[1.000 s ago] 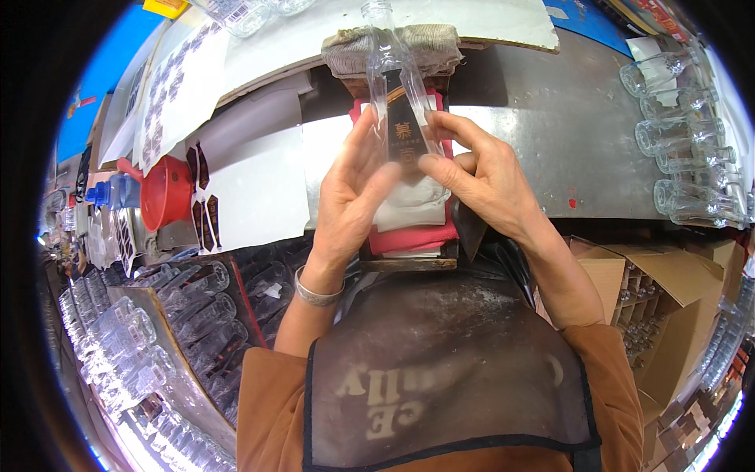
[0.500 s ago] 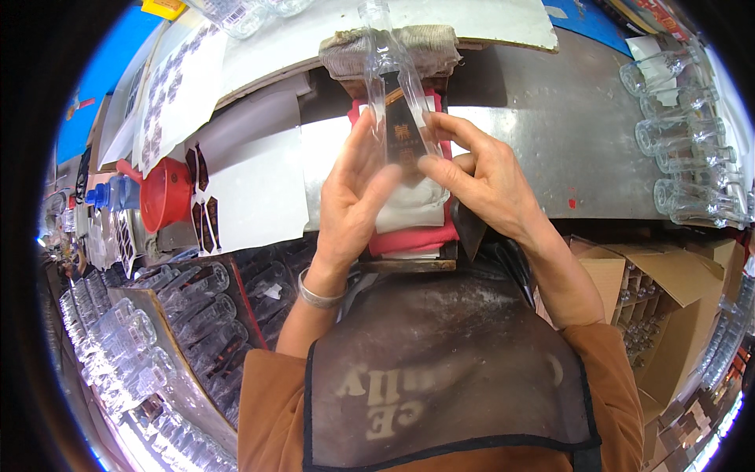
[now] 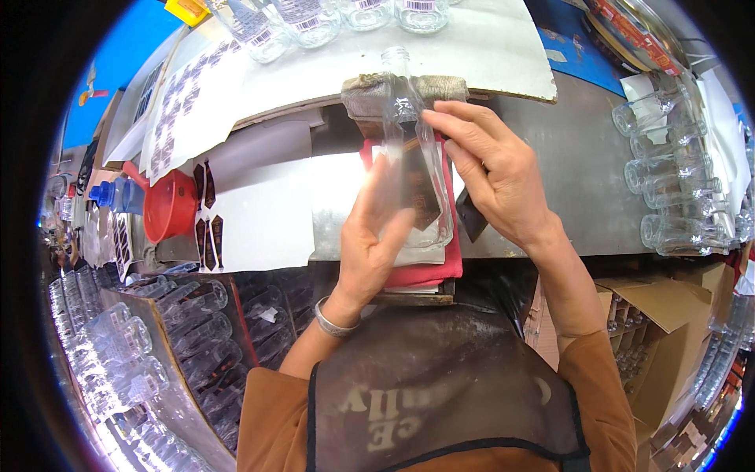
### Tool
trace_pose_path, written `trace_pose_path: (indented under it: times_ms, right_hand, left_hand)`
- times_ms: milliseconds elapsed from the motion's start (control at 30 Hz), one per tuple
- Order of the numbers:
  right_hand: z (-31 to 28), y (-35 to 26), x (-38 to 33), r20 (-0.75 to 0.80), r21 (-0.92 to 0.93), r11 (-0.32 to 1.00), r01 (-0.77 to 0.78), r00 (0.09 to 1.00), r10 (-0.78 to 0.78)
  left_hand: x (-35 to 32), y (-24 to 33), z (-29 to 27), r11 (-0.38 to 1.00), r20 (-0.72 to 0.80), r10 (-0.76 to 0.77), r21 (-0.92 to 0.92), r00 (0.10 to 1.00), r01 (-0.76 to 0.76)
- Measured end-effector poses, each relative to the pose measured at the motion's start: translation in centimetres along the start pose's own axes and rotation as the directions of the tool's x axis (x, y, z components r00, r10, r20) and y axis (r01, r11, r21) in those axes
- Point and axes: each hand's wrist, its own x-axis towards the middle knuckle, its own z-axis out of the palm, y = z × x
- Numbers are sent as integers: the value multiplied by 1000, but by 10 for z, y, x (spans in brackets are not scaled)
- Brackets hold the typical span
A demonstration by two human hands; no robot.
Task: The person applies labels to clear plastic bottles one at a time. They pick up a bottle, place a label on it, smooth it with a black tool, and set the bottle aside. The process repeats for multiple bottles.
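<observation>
A clear glass bottle [image 3: 403, 138] with a dark label [image 3: 425, 185] lies in front of me, its neck on a cloth-wrapped rest [image 3: 442, 86] and its base toward me. Beneath the body are white paper and a pinkish-red cloth [image 3: 454, 256]. My left hand [image 3: 371, 228] is along the bottle's left side, thumb and fingers apart, partly smeared by motion. To the right of the bottle's shoulder, my right hand [image 3: 499, 169] has its fingers extended and its thumb apart. Its fingertips are close to the glass; whether they touch it I cannot tell.
Dark label pieces [image 3: 208, 236] lie on a white sheet at left, beside a red plastic dipper [image 3: 169, 206]. Several labelled bottles [image 3: 366, 14] stand on the far white board [image 3: 503, 55]. More glass bottles [image 3: 668, 173] line the right edge, above an open cardboard box [image 3: 653, 315].
My right hand has moved away from the bottle's lower body toward its shoulder, with the thumb lifted off the label. The left hand stays beside the bottle. The view has shifted, showing more bottles on the board.
</observation>
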Motion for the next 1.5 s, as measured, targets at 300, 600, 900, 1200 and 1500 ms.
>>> trace_pose_path:
  times_ms: [300,600,900,1200,1500]
  right_hand:
    - [5,-1,10,128,-247,961,122,987,-93]
    - [5,2,11,137,-263,955,139,985,-106]
    - [6,3,11,108,-251,954,162,984,-139]
    - [-15,87,-4,99,820,348,-455,711,696]
    - [-11,20,63,17,16,999,30,999,-30]
  left_hand:
    - [-2,-6,3,994,-61,62,95,996,-56]
    - [-1,-5,6,991,-72,65,120,995,-56]
    - [-2,-6,8,989,-84,78,133,993,-66]
    - [0,-7,9,991,-87,82,114,993,-72]
    - [0,-3,11,980,-97,107,179,990,-88]
